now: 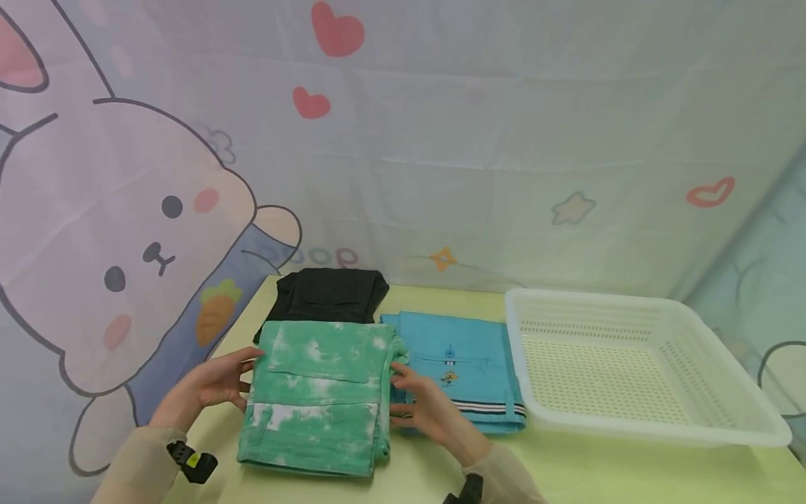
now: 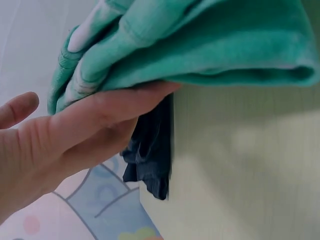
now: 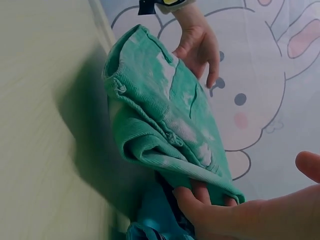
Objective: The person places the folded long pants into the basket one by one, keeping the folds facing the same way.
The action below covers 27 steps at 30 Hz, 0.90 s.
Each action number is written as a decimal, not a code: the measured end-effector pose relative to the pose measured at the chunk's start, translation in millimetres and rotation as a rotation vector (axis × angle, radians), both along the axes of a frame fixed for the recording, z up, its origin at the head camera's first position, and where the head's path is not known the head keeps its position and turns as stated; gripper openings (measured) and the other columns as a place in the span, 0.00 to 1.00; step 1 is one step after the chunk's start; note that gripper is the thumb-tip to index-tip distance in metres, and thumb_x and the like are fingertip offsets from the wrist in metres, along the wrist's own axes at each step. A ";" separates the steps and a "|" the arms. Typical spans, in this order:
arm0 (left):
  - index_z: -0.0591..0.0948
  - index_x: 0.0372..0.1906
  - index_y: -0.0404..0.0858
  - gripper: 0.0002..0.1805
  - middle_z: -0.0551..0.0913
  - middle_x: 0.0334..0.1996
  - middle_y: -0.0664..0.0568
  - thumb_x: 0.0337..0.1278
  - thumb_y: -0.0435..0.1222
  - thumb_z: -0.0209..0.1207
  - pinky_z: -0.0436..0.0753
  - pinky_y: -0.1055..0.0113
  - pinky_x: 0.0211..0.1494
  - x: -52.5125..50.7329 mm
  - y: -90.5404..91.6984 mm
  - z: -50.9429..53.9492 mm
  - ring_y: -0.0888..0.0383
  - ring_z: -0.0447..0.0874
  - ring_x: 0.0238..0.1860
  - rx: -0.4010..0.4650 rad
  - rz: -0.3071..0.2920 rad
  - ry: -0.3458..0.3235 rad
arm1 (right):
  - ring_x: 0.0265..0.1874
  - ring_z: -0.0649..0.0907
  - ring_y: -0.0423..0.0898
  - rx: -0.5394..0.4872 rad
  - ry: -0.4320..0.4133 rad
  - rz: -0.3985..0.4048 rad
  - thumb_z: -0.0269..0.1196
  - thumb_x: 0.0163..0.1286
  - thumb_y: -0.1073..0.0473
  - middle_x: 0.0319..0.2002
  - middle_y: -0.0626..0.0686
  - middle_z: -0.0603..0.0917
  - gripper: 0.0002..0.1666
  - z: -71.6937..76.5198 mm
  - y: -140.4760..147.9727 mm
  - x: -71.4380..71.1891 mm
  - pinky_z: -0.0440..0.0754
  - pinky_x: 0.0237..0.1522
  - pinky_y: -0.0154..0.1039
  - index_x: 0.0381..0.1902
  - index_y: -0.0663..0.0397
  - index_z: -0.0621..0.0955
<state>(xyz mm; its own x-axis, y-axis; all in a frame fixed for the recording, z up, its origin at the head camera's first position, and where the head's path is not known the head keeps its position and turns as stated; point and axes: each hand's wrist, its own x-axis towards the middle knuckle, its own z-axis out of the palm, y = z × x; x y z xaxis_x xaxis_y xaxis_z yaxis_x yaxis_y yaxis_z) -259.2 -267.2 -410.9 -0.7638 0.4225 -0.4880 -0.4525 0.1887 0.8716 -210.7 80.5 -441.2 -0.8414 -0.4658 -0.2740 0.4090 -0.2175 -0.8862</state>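
Holding up folded green-and-white garment (image 1: pixel 317 399) w/ L hand (image 1: pixel 210 385) at L edge, R hand (image 1: pixel 432 411) at R edge; supporting from beneath on loose fingers, w/ thumbs clear of cloth. Hovering just over yellow-green table (image 1: pixel 604 469), approx. front L. Note folded black garment (image 1: pixel 330 294) just behind, folded blue garment (image 1: pixel 466 339) w/ striped band nearby to R, then white basket (image 1: pixel 630 427) beside that. Backed by pale cloth backdrop (image 1: pixel 441 140) w/ bunny print (image 1: pixel 75 231).
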 end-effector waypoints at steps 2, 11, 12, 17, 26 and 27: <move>0.40 0.66 0.37 0.33 0.59 0.55 0.46 0.66 0.51 0.33 0.77 0.50 0.37 -0.9 4.7 0.2 0.44 0.71 0.48 0.017 -0.004 -0.010 | 0.61 0.58 0.71 -0.015 0.012 -0.023 0.49 0.63 0.54 0.69 0.64 0.42 0.42 -0.4 3.0 1.2 0.64 0.56 0.57 0.70 0.46 0.44; 0.52 0.59 0.39 0.24 0.62 0.48 0.51 0.66 0.50 0.35 0.79 0.54 0.35 -1.2 16.5 0.0 0.52 0.77 0.34 0.097 -0.052 -0.031 | 0.63 0.50 0.72 -0.102 -0.040 -0.054 0.46 0.65 0.55 0.68 0.66 0.32 0.45 0.2 18.8 -1.2 0.54 0.59 0.67 0.69 0.56 0.33; 0.52 0.59 0.40 0.24 0.62 0.48 0.52 0.66 0.50 0.35 0.79 0.54 0.35 -1.7 17.4 -0.7 0.53 0.77 0.34 0.106 -0.051 -0.032 | 0.63 0.49 0.72 -0.108 -0.048 -0.051 0.46 0.64 0.55 0.68 0.65 0.33 0.45 -0.1 20.4 -1.8 0.53 0.58 0.68 0.69 0.58 0.34; 0.45 0.63 0.36 0.30 0.61 0.51 0.49 0.66 0.50 0.34 0.78 0.49 0.39 -2.4 25.8 -2.4 0.48 0.79 0.39 0.124 -0.052 -0.039 | 0.64 0.48 0.71 -0.117 -0.049 -0.040 0.45 0.63 0.56 0.69 0.64 0.36 0.43 -1.0 27.7 0.3 0.49 0.56 0.72 0.69 0.58 0.39; 0.34 0.66 0.35 0.35 0.50 0.61 0.41 0.66 0.48 0.34 0.76 0.43 0.42 -1.3 45.4 -5.5 0.45 0.78 0.43 0.132 -0.022 -0.057 | 0.65 0.43 0.69 -0.126 0.000 -0.032 0.44 0.65 0.55 0.69 0.61 0.32 0.42 -1.2 39.5 4.4 0.52 0.58 0.68 0.70 0.50 0.37; 0.35 0.66 0.35 0.35 0.50 0.61 0.41 0.66 0.48 0.34 0.76 0.43 0.42 -1.5 47.1 -5.6 0.45 0.77 0.43 0.131 -0.016 -0.058 | 0.66 0.43 0.69 -0.122 0.008 -0.030 0.44 0.66 0.56 0.69 0.61 0.32 0.41 -0.5 40.8 5.2 0.52 0.58 0.68 0.70 0.49 0.37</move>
